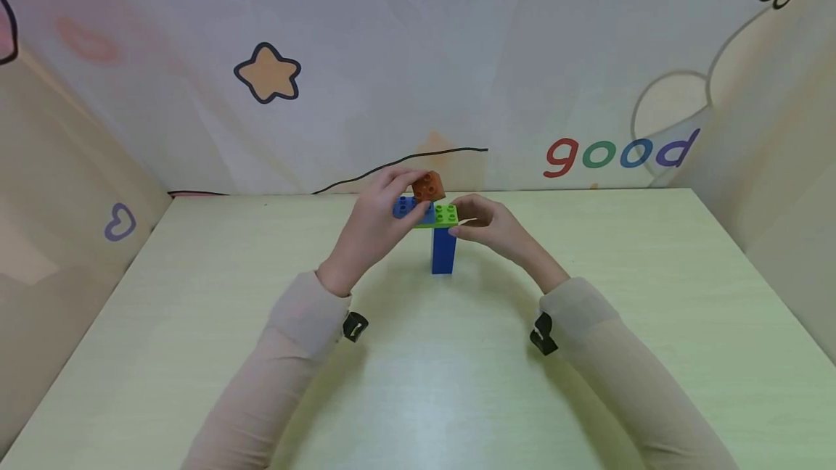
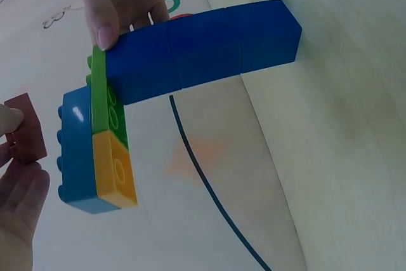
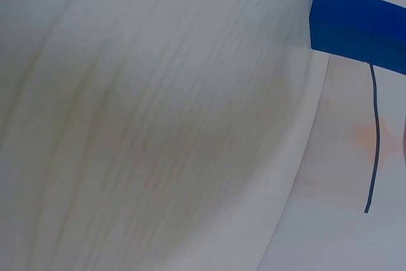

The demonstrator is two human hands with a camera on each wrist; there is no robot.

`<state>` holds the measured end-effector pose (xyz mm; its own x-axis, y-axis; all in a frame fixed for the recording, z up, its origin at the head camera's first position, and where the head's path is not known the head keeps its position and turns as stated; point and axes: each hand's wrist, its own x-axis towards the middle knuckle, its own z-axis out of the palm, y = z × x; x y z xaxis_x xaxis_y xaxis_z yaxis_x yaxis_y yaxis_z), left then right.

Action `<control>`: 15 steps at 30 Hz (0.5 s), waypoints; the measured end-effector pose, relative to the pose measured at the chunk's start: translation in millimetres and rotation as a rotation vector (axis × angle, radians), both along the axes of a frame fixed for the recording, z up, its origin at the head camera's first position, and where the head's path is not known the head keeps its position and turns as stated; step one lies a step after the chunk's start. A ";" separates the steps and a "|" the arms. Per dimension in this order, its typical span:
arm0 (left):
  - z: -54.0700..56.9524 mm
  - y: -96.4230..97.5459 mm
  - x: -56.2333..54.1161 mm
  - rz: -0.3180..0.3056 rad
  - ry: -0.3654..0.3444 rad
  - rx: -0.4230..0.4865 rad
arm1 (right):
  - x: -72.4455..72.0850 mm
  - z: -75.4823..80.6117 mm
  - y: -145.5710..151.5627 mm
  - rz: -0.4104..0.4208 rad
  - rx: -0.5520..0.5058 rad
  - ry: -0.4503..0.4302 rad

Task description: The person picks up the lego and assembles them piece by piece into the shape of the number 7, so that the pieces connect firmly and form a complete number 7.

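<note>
My left hand [image 1: 382,212] pinches an orange-brown brick [image 1: 429,186] between thumb and fingers, just above a blue studded brick [image 1: 405,207]. That blue brick overhangs to the left, sitting on a light green brick [image 1: 446,215] and a yellow-orange brick [image 2: 116,169]. A column of blue bricks [image 1: 443,251] stands upright on the table and carries the green one. With its thumb at the front and fingers curled behind, my right hand [image 1: 491,223] grips the green brick's right end at the column top. The right wrist view shows only the column's lower blue bricks [image 3: 342,25].
The pale wooden table [image 1: 431,383] reaches back to a printed cloth backdrop [image 1: 405,56] close behind the column. Side cloths [image 1: 59,238] border the table left and right. Dark straps [image 1: 355,326] hang at both sleeve cuffs.
</note>
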<state>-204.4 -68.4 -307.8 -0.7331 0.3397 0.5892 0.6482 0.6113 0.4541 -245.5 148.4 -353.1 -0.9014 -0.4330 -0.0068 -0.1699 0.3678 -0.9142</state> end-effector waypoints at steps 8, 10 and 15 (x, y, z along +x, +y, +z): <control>-1.1 10.7 -0.7 -0.034 0.032 -0.068 | -0.2 -1.0 0.7 0.012 -0.015 0.010; -2.2 12.1 -1.4 -0.038 0.030 -0.083 | 0.1 -1.2 0.8 0.015 -0.019 0.012; -4.6 13.9 -2.7 -0.039 -0.005 -0.107 | 0.4 -1.9 0.7 0.015 -0.021 0.018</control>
